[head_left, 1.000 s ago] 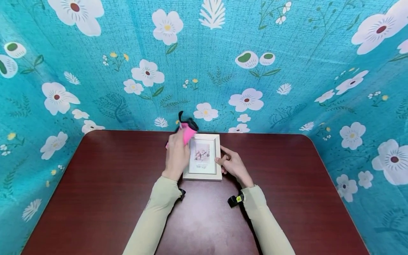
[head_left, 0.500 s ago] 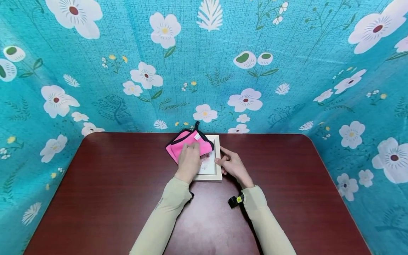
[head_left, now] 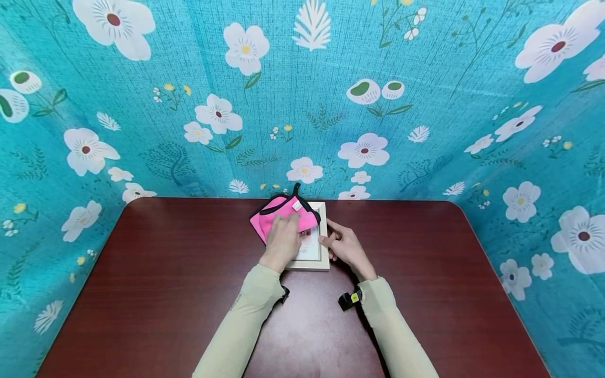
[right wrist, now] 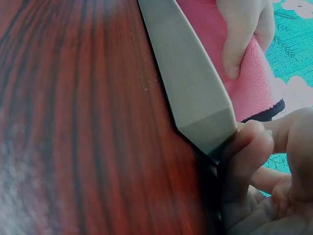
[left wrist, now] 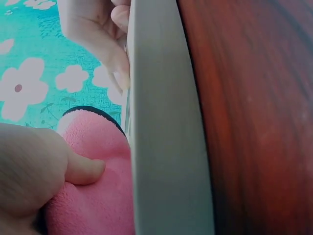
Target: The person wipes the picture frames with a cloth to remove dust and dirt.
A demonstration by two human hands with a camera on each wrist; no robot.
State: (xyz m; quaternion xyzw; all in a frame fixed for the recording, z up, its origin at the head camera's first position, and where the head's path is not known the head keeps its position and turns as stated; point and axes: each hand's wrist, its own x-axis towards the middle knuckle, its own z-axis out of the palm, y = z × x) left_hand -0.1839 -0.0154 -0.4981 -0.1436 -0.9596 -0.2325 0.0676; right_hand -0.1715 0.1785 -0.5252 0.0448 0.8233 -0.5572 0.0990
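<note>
A pink cloth with black edging, a white tag and a black loop covers the upper left of a pale picture frame. My left hand grips the cloth against the picture; in the left wrist view its thumb presses into the pink pile. At the frame's right border, my right hand pinches the edge, thumb on the front and index finger stretched along the side. The right wrist view has that hand at the frame's near corner. Much of the print is hidden under cloth and hand.
The frame lies on a dark red wooden table, near its back edge. Behind and at both sides hangs a turquoise flowered curtain. A black wrist camera is strapped at the right sleeve.
My left hand has moved right and slightly down with the cloth, which was bunched at the frame's left and now spreads over it. My right hand has kept its hold on the edge.
</note>
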